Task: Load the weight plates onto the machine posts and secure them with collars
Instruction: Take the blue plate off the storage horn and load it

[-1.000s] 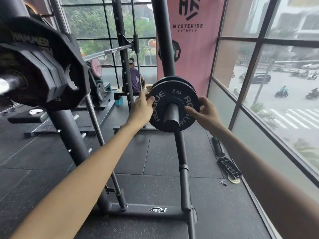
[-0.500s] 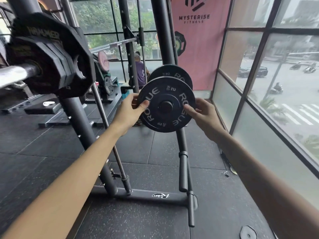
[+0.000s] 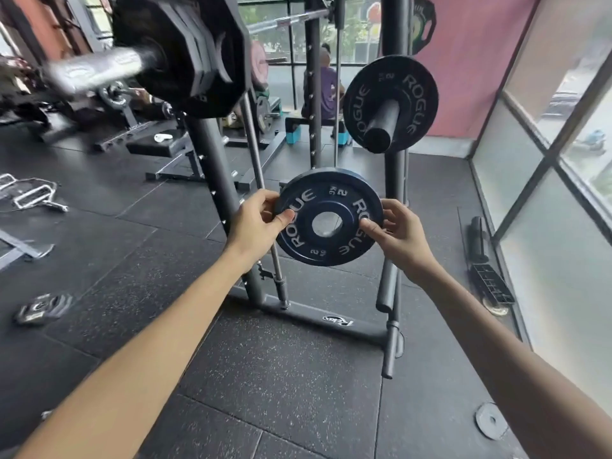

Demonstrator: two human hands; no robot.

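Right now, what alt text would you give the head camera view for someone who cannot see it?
A person's left hand and right hand grip a small dark-blue Rogue plate by its edges, off any post. Up right, a matching plate sits on a rack post; a loaded barbell fills the upper left.
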